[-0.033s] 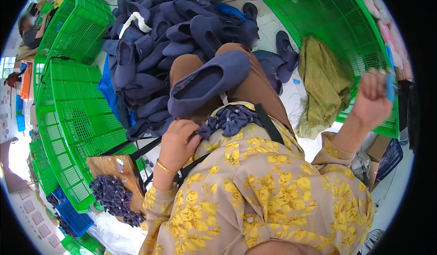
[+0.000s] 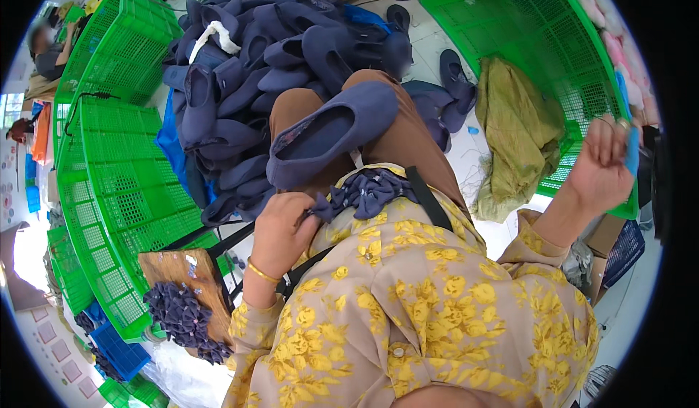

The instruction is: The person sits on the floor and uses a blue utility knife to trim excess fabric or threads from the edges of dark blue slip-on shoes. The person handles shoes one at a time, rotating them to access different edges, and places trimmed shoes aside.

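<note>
A dark blue slip-on shoe (image 2: 331, 132) with a patterned lining lies across my knees. My left hand (image 2: 282, 232), with a gold bangle at its wrist, is closed at the edge of a small dark blue fabric bow (image 2: 321, 207), just below the shoe's toe. More dark blue bows (image 2: 373, 189) are heaped in my lap. My right hand (image 2: 603, 162) is raised far out to the right, fingers curled in. Something narrow and blue (image 2: 632, 151) shows along its outer edge; what the fingers grip is too small to make out.
A large pile of dark blue shoes (image 2: 247, 80) lies beyond my knees. Green crates stand at the left (image 2: 135, 211) and right (image 2: 539, 36). A yellow-green sack (image 2: 520, 135) lies at the right. Bows (image 2: 186, 317) cover part of a wooden board (image 2: 175, 266). A person (image 2: 49, 62) sits far left.
My right hand has moved slightly to the right and down. My left hand, the bow and the shoe stay nearly where they were.
</note>
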Available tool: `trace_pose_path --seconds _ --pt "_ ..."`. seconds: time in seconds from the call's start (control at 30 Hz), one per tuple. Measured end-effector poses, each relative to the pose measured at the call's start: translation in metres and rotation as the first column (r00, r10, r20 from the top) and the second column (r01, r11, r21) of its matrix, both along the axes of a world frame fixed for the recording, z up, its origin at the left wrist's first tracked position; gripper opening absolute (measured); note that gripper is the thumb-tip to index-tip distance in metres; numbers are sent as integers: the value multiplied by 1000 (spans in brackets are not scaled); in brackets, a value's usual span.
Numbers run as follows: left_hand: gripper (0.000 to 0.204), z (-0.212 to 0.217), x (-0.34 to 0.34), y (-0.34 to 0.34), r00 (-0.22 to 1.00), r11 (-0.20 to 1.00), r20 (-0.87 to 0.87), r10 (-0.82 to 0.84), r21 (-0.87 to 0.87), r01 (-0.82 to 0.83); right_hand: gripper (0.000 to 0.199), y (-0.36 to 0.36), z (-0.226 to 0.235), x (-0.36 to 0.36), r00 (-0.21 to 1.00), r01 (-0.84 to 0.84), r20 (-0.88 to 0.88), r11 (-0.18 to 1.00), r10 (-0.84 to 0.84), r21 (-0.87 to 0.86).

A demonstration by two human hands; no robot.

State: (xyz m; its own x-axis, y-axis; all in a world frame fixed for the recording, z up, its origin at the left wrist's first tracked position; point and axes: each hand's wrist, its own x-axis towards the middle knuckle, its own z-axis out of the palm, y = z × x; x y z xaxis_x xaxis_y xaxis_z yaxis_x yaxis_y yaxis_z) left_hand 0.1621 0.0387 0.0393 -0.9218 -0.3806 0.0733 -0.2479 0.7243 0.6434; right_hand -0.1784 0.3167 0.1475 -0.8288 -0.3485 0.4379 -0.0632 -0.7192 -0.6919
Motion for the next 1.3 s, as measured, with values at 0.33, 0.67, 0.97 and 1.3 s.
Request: trace_pose_path --seconds 0.33,0.67,0.97,1.3 --pt "27 52 -57 17 982 993 -189 -29 106 50 29 -116 -56 119 780 -315 37 342 624 885" --pt "21 44 -57 19 973 658 -27 231 741 -136 19 -118 -73 122 764 -562 296 367 573 741" --pt "19 43 -54 11 992 494 45 114 864 -96 24 -105 -65 101 702 -219 -227 508 675 833" --pt "21 37 -53 11 998 443 28 50 895 -47 51 -101 -70 97 585 -174 -322 503 744 846"
